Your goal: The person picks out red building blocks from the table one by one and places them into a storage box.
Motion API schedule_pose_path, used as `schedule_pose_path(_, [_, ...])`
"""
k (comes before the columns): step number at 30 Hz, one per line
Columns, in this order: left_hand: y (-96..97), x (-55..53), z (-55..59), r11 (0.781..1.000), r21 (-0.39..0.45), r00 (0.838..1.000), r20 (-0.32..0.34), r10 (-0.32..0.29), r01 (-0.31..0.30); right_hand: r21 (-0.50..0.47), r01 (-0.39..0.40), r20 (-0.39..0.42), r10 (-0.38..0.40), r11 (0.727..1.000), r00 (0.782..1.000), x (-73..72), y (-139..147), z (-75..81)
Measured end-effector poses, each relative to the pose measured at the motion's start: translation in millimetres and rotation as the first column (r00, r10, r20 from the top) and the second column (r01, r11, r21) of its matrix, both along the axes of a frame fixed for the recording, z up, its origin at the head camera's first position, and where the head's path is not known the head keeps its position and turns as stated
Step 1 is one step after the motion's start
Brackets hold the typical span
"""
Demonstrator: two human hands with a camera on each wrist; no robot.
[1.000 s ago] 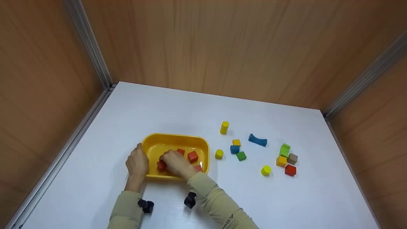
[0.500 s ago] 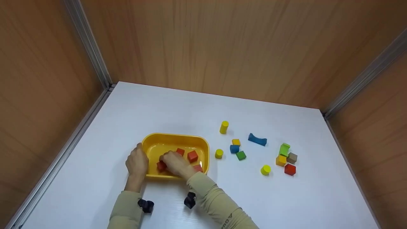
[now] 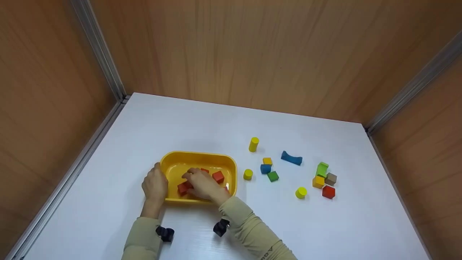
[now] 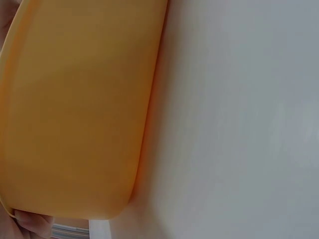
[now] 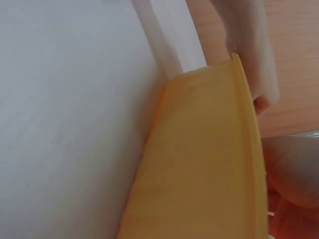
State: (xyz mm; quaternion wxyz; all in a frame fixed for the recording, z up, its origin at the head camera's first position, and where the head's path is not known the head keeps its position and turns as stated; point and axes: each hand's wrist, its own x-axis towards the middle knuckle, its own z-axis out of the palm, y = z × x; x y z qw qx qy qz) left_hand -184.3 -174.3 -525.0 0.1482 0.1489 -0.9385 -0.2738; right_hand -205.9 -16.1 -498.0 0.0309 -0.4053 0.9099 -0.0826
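My left hand (image 3: 155, 183) grips the left side of a yellow plastic tray (image 3: 196, 153). In the left wrist view, a fingertip (image 4: 35, 224) shows by the corner of the tray wall (image 4: 79, 124). My right hand (image 3: 204, 185) is inside the tray, its thumb and fingers spread apart over red wooden blocks. One red cube (image 3: 182, 189) lies by the thumb, and another red piece shows between the spread fingers. A further red cube (image 3: 218, 177) lies to the right of the hand. The right wrist view shows mostly the tray's outer wall (image 5: 194, 164), which partly hides my right hand (image 5: 294, 169).
Right of the tray stand yellow cylinders (image 3: 253, 144), a blue block (image 3: 265, 169) and a green block (image 3: 273, 176). Beyond them lies a blue curved piece (image 3: 291, 158). Farther right is a cluster with a red block (image 3: 328, 192). Wooden panels (image 3: 231, 54) enclose the white table.
My right hand has shifted slightly right and its fingers have spread, exposing more red between them. My left hand keeps its hold on the tray.
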Motion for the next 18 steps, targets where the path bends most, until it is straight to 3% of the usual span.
schedule_pose_path(10, [-0.1,-2.1,2.4,1.0,0.001,0.998,0.065,0.009,-0.01,-0.191,0.049,0.002,-0.05,0.98,0.999,-0.7,28.7,11.0])
schedule_pose_path(18, [-1.0,-1.4,-0.2,1.0,-0.007,1.0,0.028,0.012,-0.012,-0.324,0.129,-0.016,-0.142,0.937,0.99,3.0,55.0,20.8])
